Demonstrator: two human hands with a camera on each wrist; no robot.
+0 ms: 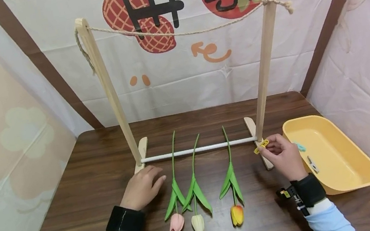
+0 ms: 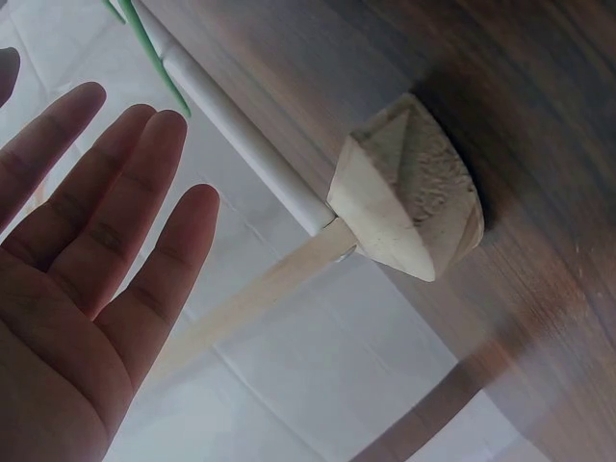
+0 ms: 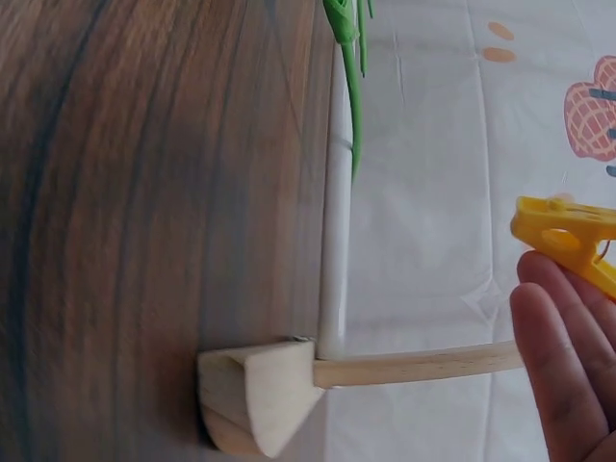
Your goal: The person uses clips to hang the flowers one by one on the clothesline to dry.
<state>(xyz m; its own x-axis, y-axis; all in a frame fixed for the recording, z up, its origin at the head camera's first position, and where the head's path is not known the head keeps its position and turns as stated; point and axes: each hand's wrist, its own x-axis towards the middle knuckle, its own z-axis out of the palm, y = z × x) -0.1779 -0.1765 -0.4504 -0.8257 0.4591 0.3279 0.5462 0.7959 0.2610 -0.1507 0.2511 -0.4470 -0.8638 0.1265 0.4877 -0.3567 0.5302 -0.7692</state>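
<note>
My right hand [image 1: 284, 158] pinches a yellow clothespin [image 1: 261, 146] between thumb and fingers, near the foot of the right wooden post [image 1: 264, 54]. The clothespin [image 3: 563, 231] shows at the fingertips in the right wrist view. On the left, my left hand [image 1: 143, 188] is palm down with relaxed fingers, holding nothing, beside the left post's foot. Between the hands lie three artificial tulips, blooms toward me: a pink tulip [image 1: 176, 223], a cream tulip [image 1: 198, 225] and a yellow-orange tulip [image 1: 237, 215]. Their stems cross a white rod [image 1: 204, 148].
A rope [image 1: 186, 33] spans the two post tops, sagging slightly, knotted at the right. The yellow basin [image 1: 348, 158] at the right holds a teal clothespin [image 1: 300, 146] and a greyish clothespin [image 1: 313, 164]. Printed cloth [image 1: 181, 92] hangs behind the brown table [image 1: 87, 211].
</note>
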